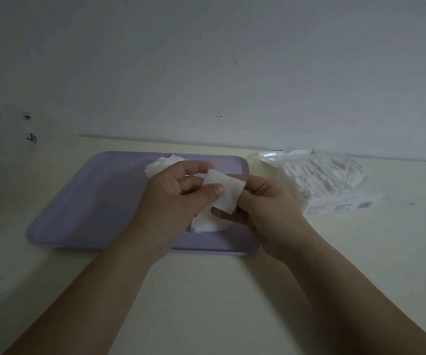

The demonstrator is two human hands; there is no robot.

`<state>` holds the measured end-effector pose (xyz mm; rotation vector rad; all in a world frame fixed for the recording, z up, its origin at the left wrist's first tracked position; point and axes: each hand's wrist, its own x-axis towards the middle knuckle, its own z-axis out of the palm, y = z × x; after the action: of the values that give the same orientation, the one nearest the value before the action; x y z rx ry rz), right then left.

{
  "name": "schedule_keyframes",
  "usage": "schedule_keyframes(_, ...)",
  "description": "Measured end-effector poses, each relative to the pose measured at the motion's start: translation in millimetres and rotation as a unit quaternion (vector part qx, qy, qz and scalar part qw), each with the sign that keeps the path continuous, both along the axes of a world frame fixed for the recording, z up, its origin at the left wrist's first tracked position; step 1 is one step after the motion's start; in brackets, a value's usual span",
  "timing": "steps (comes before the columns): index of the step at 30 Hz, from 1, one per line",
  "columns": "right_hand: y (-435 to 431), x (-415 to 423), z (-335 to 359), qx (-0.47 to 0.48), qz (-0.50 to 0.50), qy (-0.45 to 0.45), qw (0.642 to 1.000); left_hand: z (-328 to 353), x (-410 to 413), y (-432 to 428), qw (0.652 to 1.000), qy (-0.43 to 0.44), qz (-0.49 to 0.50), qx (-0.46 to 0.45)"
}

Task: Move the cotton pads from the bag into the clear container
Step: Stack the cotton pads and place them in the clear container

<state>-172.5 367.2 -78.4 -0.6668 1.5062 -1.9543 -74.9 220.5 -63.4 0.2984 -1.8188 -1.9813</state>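
Note:
A square white cotton pad [226, 192] is held above the purple tray [83, 201]. My left hand [178, 198] pinches its left edge between thumb and fingers. My right hand [265, 208] grips its right edge with curled fingers. Below the hands a small heap of white pads [205, 224] lies on the tray, and another clump of pads [159, 165] sits at the tray's far edge behind my left hand. The clear bag [319, 178], full of stacked white pads, lies to the right of the tray. No clear container can be made out in this dim view.
The tray and bag lie on a pale table [206, 290] that meets a white wall [206, 73] with dark scuff marks. The tray's left half is bare purple surface.

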Motion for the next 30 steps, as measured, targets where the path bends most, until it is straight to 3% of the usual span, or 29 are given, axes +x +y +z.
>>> schedule_keyframes(10, -1.5, -0.7, -0.5, -0.012, 0.026, -0.014, 0.999, -7.9, -3.4, 0.6, 0.997, 0.002, 0.073, -0.04)
schedule_keyframes(20, -2.9, 2.9, 3.5, -0.045, 0.043, -0.058, 0.996, -10.0, -4.8, 1.4, 0.998, 0.011, 0.063, 0.007)
schedule_keyframes(30, -3.4, 3.4, 3.5, -0.048, 0.064, -0.066, 0.995, -11.3, -6.4, 5.4, 0.996, 0.003, 0.089, -0.028)
